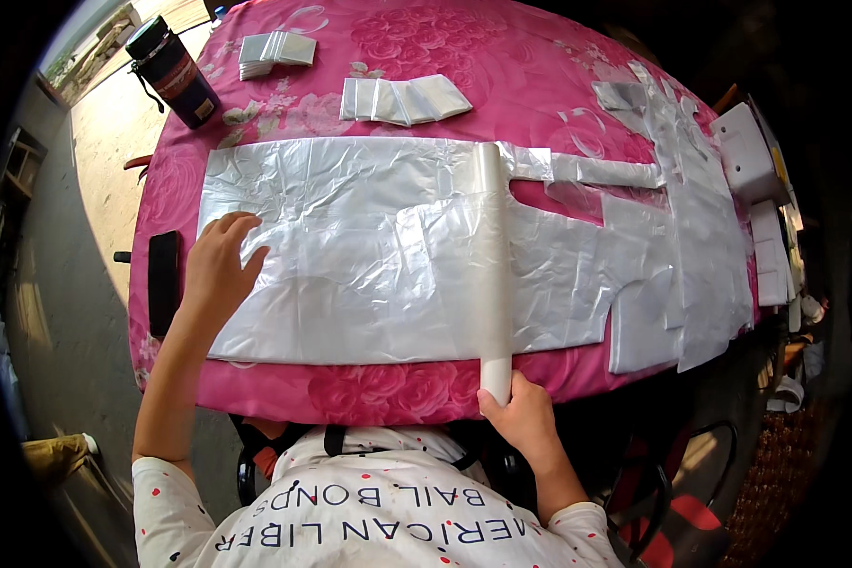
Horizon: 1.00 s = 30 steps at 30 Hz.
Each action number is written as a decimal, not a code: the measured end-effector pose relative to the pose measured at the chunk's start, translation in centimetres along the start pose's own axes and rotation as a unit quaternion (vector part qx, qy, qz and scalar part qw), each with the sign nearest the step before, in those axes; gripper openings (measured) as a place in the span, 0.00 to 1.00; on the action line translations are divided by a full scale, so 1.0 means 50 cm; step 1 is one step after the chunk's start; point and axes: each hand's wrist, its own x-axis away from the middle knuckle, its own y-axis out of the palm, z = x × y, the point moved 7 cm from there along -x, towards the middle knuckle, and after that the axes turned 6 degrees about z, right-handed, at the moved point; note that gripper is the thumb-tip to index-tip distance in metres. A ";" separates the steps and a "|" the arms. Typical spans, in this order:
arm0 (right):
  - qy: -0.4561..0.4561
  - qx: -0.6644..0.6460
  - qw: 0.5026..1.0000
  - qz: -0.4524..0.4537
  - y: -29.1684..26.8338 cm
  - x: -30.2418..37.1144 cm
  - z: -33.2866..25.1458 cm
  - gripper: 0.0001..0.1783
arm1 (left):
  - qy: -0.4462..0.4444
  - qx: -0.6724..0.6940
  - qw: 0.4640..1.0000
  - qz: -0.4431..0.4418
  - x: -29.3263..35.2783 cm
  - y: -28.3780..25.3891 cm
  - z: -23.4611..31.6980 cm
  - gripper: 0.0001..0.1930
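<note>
Thin, wrinkled, translucent white plastic bags (350, 256) lie flat across the table, with handle strips on their right side. Across them, running from far to near, is a long pale tube (495, 275). My right hand (523, 412) is wrapped round the tube's near end, which sticks out past the plastic's near edge. At the left end of the plastic is my left hand (225, 254), its fingers apart and slightly bent with nothing in them. Whether its fingertips touch the plastic I cannot tell.
A pink flowered cloth (379, 388) covers the table. Folded plastic packs (407, 99) and a smaller stack (276, 54) lie at the far side. A dark bottle (173, 76) stands far left, a black phone-like object (163, 284) near left. More plastic bags (705, 237) hang toward the right edge.
</note>
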 end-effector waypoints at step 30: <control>-0.274 0.199 0.941 0.007 0.246 -0.275 -0.520 0.24 | -0.064 -0.009 0.998 -0.002 0.151 0.135 -0.018 0.36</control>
